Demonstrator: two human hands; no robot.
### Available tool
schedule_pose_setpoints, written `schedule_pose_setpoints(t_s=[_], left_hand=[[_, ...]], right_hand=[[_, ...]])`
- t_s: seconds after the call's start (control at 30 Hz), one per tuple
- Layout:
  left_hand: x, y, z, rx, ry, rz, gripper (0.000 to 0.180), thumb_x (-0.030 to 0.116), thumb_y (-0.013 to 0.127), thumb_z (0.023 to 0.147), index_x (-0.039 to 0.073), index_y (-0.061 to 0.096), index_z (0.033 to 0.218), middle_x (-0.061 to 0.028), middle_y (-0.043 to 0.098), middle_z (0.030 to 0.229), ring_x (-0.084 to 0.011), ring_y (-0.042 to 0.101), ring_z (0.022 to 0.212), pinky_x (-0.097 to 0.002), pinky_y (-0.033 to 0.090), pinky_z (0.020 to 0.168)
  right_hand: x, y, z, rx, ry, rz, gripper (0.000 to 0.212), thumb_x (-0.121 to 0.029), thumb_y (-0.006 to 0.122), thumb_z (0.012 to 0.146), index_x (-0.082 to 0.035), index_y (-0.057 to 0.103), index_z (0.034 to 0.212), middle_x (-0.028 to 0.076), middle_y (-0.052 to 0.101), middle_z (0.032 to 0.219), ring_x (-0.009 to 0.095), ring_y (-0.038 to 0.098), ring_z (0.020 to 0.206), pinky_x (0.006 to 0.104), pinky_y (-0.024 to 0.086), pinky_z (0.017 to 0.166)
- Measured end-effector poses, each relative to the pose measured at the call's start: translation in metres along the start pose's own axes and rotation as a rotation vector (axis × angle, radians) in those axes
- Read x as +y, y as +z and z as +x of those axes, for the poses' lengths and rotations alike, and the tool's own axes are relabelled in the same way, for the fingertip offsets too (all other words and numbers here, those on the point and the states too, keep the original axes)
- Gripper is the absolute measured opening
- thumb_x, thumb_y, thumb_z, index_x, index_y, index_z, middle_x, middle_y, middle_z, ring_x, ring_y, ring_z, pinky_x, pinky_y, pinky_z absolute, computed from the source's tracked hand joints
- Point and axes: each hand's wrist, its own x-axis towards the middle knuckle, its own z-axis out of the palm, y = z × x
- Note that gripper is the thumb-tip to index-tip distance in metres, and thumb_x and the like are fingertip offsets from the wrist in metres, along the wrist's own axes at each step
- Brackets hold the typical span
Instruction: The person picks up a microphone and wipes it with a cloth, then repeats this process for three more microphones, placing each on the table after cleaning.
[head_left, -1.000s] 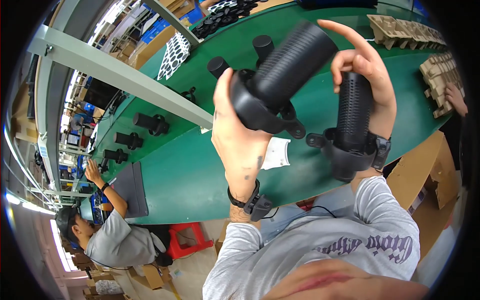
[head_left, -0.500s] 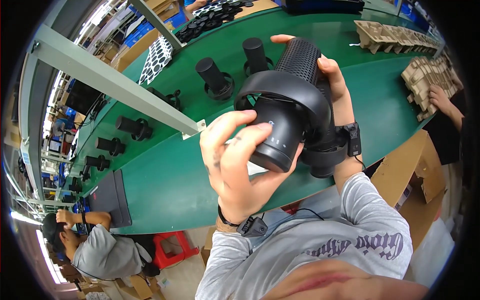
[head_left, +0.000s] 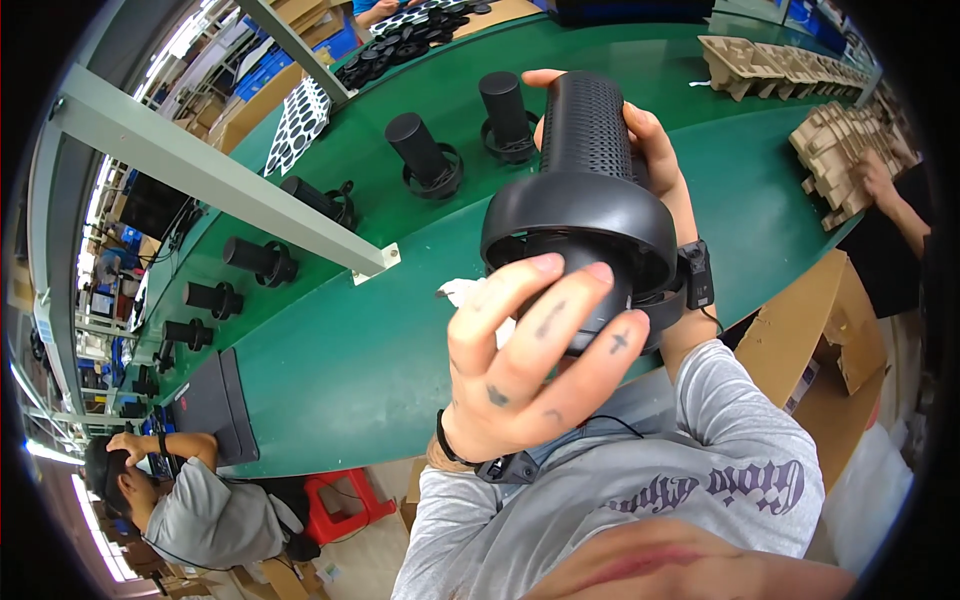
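A black microphone [head_left: 585, 125] with a perforated barrel and a wide ring mount [head_left: 580, 215] is held tilted in front of me. My right hand [head_left: 660, 160] is closed round the perforated barrel from behind, its fingers showing on both sides. At the lower end my left hand [head_left: 545, 350] has its fingers bent over the smooth body below the ring; its thumb is hidden. A crumpled white piece, perhaps cloth or tissue [head_left: 462, 292], sticks out behind the left hand. Another black ringed part [head_left: 665, 308] shows beneath, mostly hidden.
Several similar microphones [head_left: 425, 155] stand along the green bench [head_left: 330, 370]. A pale metal post [head_left: 220, 175] crosses at left. A dark mat [head_left: 215, 410], pulp trays [head_left: 850, 160], a carton [head_left: 820, 330] and a red stool [head_left: 345, 505] surround me. One person sits left; another's hand touches the trays.
The microphone has turned and shifted slightly left, so its ring now faces me more. My left hand has moved right across the lower body, and the white piece shows more.
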Motion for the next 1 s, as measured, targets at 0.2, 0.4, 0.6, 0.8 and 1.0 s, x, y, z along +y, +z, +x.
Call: schedule_pose_setpoints(t_s=[0.2, 0.4, 0.6, 0.8, 1.0], left_hand=[[0.001, -0.005, -0.004, -0.071, 0.063, -0.058, 0.028, 0.019, 0.074, 0.069, 0.027, 0.065, 0.094, 0.0006, 0.065, 0.107, -0.0241, 0.051, 0.104, -0.0319, 0.046, 0.080], [-0.003, -0.004, 0.000, -0.001, 0.108, 0.015, 0.029, 0.019, 0.070, 0.066, 0.028, 0.063, 0.093, 0.0041, 0.063, 0.111, -0.0221, 0.054, 0.098, -0.0325, 0.041, 0.079], [-0.027, -0.014, -0.003, 0.022, -0.572, -0.240, 0.069, 0.020, 0.069, 0.076, 0.000, 0.040, 0.135, -0.0211, 0.057, 0.115, -0.0321, 0.054, 0.110, -0.0389, 0.048, 0.083], [-0.009, -0.014, 0.000, -0.350, -0.801, -0.440, 0.090, 0.038, 0.083, 0.066, 0.000, 0.038, 0.134, -0.0170, 0.064, 0.102, -0.0276, 0.068, 0.081, -0.0343, 0.055, 0.067], [-0.002, -0.005, -0.002, -0.238, -0.717, -0.432, 0.077, 0.014, 0.083, 0.063, -0.001, 0.043, 0.127, -0.0165, 0.065, 0.101, -0.0215, 0.069, 0.085, -0.0268, 0.057, 0.067]], right_hand=[[0.002, 0.011, -0.005, 0.065, 0.019, 0.074, 0.073, -0.051, 0.054, 0.087, -0.001, 0.039, 0.138, 0.008, 0.062, 0.093, 0.011, 0.064, 0.071, 0.0215, 0.056, 0.063], [0.012, -0.010, 0.011, -0.076, -0.049, 0.094, 0.072, -0.054, 0.053, 0.089, -0.002, 0.041, 0.137, 0.010, 0.061, 0.097, 0.013, 0.064, 0.076, 0.0234, 0.055, 0.068], [-0.011, -0.051, 0.026, -0.195, -0.301, 0.228, 0.059, -0.050, 0.032, 0.098, 0.000, 0.057, 0.115, 0.014, 0.065, 0.099, 0.022, 0.064, 0.078, 0.0379, 0.055, 0.067], [-0.005, -0.042, 0.023, 0.159, -0.269, 0.407, 0.067, -0.062, 0.032, 0.093, -0.001, 0.058, 0.103, 0.012, 0.062, 0.083, 0.025, 0.060, 0.073, 0.0356, 0.054, 0.064], [-0.002, -0.041, 0.024, 0.116, -0.342, 0.383, 0.069, -0.064, 0.030, 0.093, -0.002, 0.058, 0.104, 0.013, 0.064, 0.085, 0.028, 0.062, 0.076, 0.0381, 0.054, 0.065]])
